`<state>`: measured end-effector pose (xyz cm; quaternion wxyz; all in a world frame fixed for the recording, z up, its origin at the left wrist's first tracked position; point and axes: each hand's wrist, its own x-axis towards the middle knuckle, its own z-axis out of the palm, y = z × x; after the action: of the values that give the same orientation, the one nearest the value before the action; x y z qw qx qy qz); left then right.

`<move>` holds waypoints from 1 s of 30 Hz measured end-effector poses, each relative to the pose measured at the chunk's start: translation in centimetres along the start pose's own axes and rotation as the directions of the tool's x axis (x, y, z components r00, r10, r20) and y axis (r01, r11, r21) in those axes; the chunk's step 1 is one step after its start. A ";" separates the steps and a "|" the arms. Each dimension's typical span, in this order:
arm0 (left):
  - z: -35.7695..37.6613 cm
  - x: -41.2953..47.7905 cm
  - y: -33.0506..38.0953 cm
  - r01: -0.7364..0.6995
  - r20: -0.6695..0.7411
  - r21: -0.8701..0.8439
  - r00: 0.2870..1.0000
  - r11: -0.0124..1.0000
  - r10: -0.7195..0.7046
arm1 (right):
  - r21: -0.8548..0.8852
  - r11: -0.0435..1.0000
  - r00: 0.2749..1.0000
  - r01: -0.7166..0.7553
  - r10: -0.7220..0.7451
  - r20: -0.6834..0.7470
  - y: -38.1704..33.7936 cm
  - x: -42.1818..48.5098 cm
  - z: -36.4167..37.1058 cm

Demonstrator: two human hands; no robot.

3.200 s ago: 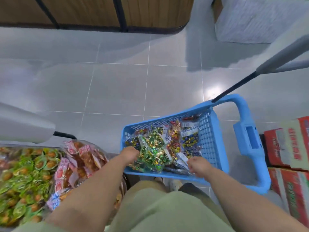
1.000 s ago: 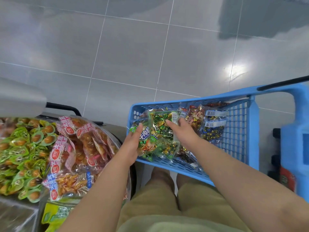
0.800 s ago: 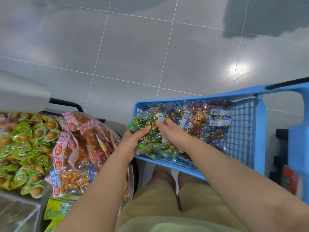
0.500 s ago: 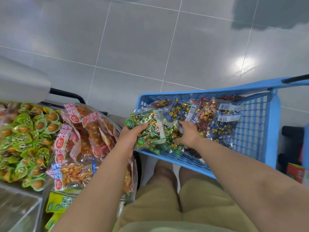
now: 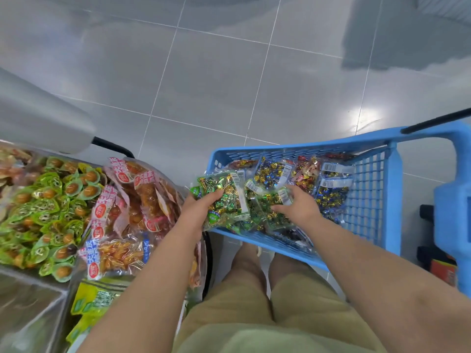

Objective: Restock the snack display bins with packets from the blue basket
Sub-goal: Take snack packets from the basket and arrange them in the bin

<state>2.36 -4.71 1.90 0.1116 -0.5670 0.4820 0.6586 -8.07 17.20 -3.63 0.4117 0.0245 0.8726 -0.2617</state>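
A blue basket [image 5: 369, 200] stands on the floor at right, holding several clear packets of wrapped candy. My left hand [image 5: 197, 208] grips a green candy packet [image 5: 224, 197] at the basket's near-left corner, lifted over the rim. My right hand [image 5: 297, 206] rests on another green candy packet [image 5: 265, 212] inside the basket, fingers curled on it. Blue-and-gold candy packets [image 5: 272, 171] lie further back. The snack display bins [image 5: 51, 205] sit at left, full of green-wrapped snacks.
Red-labelled snack bags [image 5: 132, 200] pile at the bin's right edge, yellow-green packets [image 5: 94, 301] below them. A grey rounded shape [image 5: 38, 115] overhangs the bins at upper left. Grey tiled floor [image 5: 229, 85] lies ahead. The basket's blue handle [image 5: 453, 200] rises at far right.
My left hand has closed on a green packet and raised it toward the basket's left rim. My right hand moved deeper among the green packets. The camera has tilted slightly.
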 end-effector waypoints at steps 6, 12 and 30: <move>0.2 -4.6 -1.1 -0.013 -0.063 -0.094 0.998 0.995 0.007 | 0.305 0.943 0.988 0.133 -0.100 -0.121 -2.5 -4.4 -3.7; -0.4 -11.9 -3.6 -0.004 -0.072 -0.353 0.997 0.935 -0.023 | 0.400 0.753 0.835 0.522 -0.547 -0.062 -8.1 -12.3 -4.9; -15.5 -29.1 -15.1 -0.470 -0.529 -0.646 0.844 0.602 0.090 | 0.247 0.783 0.467 0.571 -0.557 0.686 -14.3 -26.5 11.5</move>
<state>32.40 2.85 20.79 -0.3557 -0.6093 0.2605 0.6590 13.87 3.97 15.92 0.6135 -0.3739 0.5939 -0.3621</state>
